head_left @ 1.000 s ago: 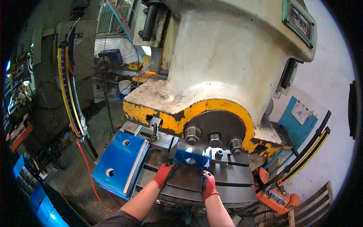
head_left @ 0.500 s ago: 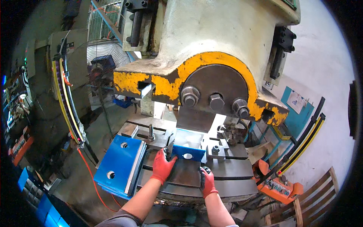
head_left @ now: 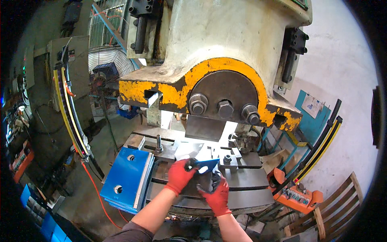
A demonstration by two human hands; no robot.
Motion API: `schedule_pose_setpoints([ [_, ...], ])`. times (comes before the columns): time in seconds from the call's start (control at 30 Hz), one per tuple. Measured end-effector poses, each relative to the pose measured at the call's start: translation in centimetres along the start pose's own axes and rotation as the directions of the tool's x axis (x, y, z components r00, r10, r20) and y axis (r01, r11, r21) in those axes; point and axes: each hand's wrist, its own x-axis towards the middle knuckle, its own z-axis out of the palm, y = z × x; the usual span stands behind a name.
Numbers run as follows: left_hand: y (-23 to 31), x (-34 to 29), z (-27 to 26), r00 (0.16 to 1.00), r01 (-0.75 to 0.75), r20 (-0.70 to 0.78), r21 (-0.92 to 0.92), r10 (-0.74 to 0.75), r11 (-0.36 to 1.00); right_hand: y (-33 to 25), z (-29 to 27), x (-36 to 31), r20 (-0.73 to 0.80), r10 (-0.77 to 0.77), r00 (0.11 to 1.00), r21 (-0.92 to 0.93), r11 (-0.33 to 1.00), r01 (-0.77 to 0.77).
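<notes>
A blue bent sheet-metal piece (head_left: 212, 163) with a hole in it is tilted just in front of the press die. My left hand (head_left: 180, 176), in a red glove with dark fingertips, is closed on its left end. My right hand (head_left: 217, 196), gloved the same way, is just below the piece's right end, its thumb and fingers apart. Whether its fingertips touch the piece I cannot make out. Above hangs the dark upper tool (head_left: 204, 128) of the press. To my left lies a stack of flat blue metal plates (head_left: 139, 171) with round holes.
The slotted steel press bed (head_left: 246, 199) carries an upright bolt (head_left: 159, 143) and a clamp bolt (head_left: 227, 158). Black-and-yellow light-guard bars (head_left: 320, 147) flank it. An orange control box (head_left: 296, 197) and a wooden pallet (head_left: 342, 205) are at right; a fan (head_left: 111, 60) stands behind.
The blue piece has tipped from standing upright against the die to a tilted pose nearer me. My right hand has opened its fingers, and my left hand has turned with the piece.
</notes>
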Motion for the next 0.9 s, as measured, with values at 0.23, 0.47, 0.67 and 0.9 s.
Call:
schedule_pose_setpoints([
  [0.23,6.5,-5.8,-6.3,0.887,-0.234,0.401,-0.035,0.228,0.972,1.0,0.4,-0.4,-0.035,0.055,0.998,-0.173,0.983,-0.061],
  [0.47,0.3,-10.1,-19.8,0.983,0.163,-0.117,0.214,-0.14,0.963,8.3,-4.8,-1.4,-0.135,0.433,0.891,0.308,0.873,-0.377],
  [0.67,-6.7,-14.5,-27.5,0.881,0.466,-0.313,0.701,-0.355,0.539,15.3,-10.3,-2.5,-0.208,0.669,0.714,0.67,0.629,-0.394],
  [0.9,-10.3,-15.9,-28.1,0.87,0.491,-0.27,0.562,-0.414,0.666,24.3,-12.1,-4.0,-0.527,0.388,0.756,-0.007,0.888,-0.461],
])
